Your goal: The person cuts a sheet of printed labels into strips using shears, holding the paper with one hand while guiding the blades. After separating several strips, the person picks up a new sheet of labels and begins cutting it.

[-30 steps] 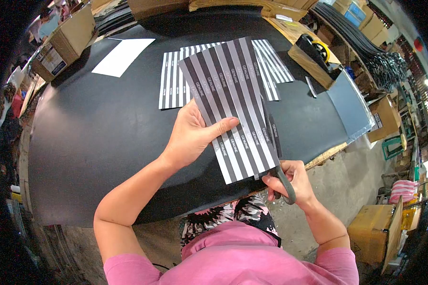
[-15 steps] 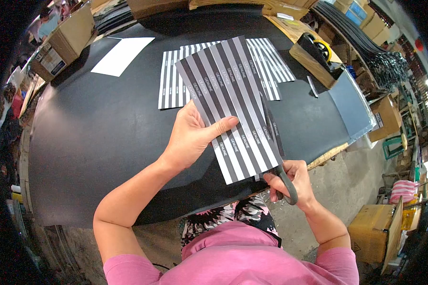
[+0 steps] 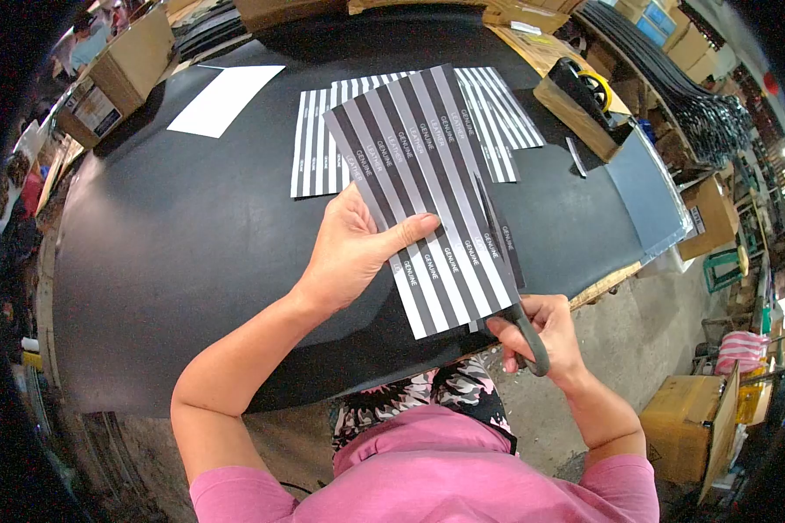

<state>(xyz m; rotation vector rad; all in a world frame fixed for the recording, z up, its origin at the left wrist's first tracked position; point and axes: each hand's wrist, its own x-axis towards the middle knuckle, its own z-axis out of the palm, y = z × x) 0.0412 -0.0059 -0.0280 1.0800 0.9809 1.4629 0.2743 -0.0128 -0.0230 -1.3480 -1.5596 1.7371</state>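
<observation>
My left hand [image 3: 358, 240] grips a black-and-white striped sheet [image 3: 419, 192] printed "GENUINE LEATHER", its thumb on top and its fingers underneath. My right hand [image 3: 545, 336] is closed on the dark handle of a pair of scissors [image 3: 535, 342] at the sheet's lower right corner. The blades run up along the sheet's right edge, partly hidden, where a narrow dark strip [image 3: 510, 248] hangs beside it. Beyond the held sheet, more striped sheets [image 3: 312, 144] lie on the black table surface [image 3: 174, 261].
A white sheet [image 3: 227, 100] lies at the back left, near a cardboard box [image 3: 118, 83]. A tape dispenser [image 3: 591, 91] stands at the back right, with a small strip [image 3: 576, 157] beside it. Another person [image 3: 87, 44] is at the far left.
The scissors' handles have drawn closer together in my right hand, which has shifted very slightly to the right. My left hand and the held sheet look nearly the same.
</observation>
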